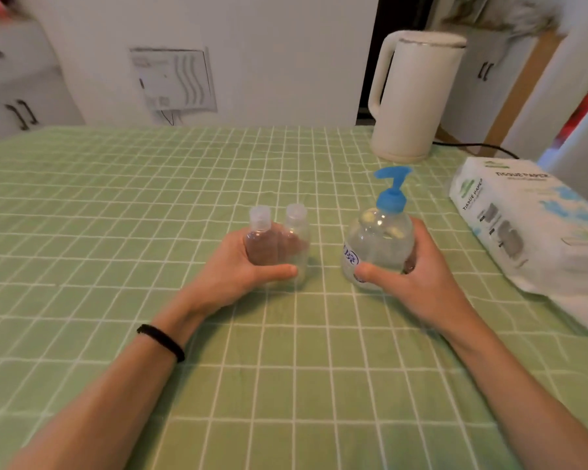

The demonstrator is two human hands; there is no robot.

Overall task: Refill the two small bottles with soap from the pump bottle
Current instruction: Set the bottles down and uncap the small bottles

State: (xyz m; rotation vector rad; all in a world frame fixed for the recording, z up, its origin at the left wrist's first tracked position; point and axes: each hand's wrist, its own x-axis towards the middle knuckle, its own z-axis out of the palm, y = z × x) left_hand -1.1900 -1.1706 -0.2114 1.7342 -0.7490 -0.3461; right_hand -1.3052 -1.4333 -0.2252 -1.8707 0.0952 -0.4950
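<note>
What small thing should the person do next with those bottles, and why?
Probably free the right hand from the pump bottle and uncap one small bottle: the left hand grips both, and both caps look closed, so no soap can enter yet.

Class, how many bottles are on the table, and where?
3: left small bottle and right small bottle, side by side in the left hand; pump bottle in the right hand.

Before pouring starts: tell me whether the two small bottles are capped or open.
Capped. The left small bottle and the right small bottle each carry a clear cap on the neck; the left hand grips both upright.
</note>
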